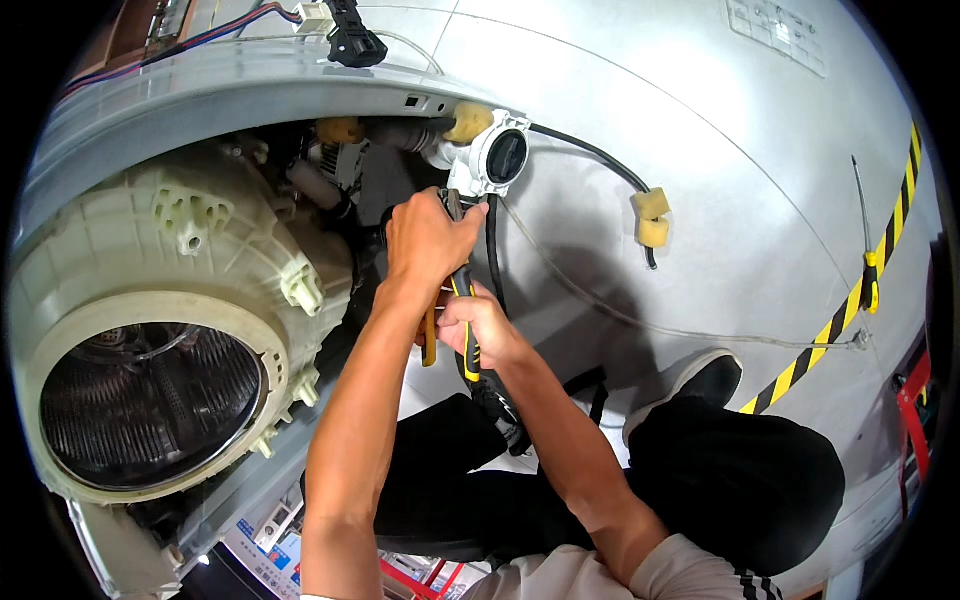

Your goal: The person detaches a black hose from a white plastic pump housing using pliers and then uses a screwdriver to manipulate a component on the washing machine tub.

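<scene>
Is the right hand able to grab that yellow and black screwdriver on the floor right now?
Probably not as things stand: the right hand is busy holding the pliers, and the screwdriver lies far off to the right, beyond the person's shoe.

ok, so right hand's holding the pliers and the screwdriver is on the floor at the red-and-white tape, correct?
Not quite: the floor tape is yellow and black, not red and white, as the head view shows. The rest stands: the right hand is holding the pliers, and the screwdriver is on the floor at the tape.
</scene>
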Available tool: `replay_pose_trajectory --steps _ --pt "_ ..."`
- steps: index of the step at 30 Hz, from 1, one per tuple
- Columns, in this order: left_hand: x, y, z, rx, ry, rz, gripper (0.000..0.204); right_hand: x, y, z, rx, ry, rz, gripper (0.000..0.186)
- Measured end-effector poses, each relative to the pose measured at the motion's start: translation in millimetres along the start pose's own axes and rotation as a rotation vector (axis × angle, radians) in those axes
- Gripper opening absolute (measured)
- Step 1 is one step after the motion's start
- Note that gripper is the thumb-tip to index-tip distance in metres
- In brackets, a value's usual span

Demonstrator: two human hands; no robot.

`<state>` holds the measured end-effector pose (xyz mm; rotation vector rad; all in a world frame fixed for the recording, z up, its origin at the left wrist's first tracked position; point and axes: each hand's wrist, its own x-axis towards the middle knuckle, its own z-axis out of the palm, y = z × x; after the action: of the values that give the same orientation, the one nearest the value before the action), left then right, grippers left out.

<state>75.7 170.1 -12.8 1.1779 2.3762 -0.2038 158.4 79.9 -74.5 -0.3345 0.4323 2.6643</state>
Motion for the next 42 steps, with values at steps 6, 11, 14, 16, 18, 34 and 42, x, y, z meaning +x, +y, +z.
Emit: replay_pose_trajectory --steps 6,11,14,16,18,34,42 --pt "7 0 -16 -0.02 -0.119 -0.011 0.044 8 10 -7 -0.21 0.17 0.004 0.029" --pt "16 -4 -26 -0.08 -0.25 0.029 0.042 6 5 16 -0.275 0.248 -0.025 0.031" --pt "23 -19 -21 -0.14 -0.22 0.08 0.045 9 5 20 -0.314 0.241 -0.038 0.032" --pt "25 -23 -18 -0.179 -0.228 0.093 0.046 9 3 24 -0.38 0.278 -0.042 0.032" --pt "28 -25 -17 -0.185 -0.242 0.097 0.046 10 3 26 -0.435 0.326 -0.034 0.031" --pt "5 9 7 0.167 0.025 0.113 0.043 11 13 -21 0.085 -0.101 -0.103 0.04" --pt "2 10 16 0.18 0.137 0.159 0.039 8 22 -25 0.274 -0.199 -0.045 0.051"
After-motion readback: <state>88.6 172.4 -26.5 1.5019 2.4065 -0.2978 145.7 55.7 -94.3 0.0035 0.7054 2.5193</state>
